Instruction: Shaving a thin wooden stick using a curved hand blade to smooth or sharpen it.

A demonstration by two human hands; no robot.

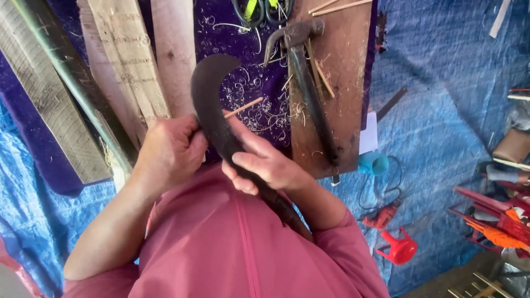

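A dark curved billhook knife point(208, 94) points up from my lap, its hooked tip arching right. My right hand point(265, 161) is closed around the knife near where blade meets handle. My left hand point(170, 150) pinches a thin bamboo stick point(244, 107) against the blade's edge; the stick pokes out to the right of the blade. The knife's handle runs down along my right forearm over my pink shirt.
A brown wooden board point(348, 72) ahead carries a claw hammer point(301, 66) and thin sticks. Scissors point(259, 11) lie on purple cloth with wood shavings. Planks point(127, 60) lean at left. A red drill point(383, 216), red plastic stool point(398, 249) and teal cup point(373, 163) sit on blue tarp.
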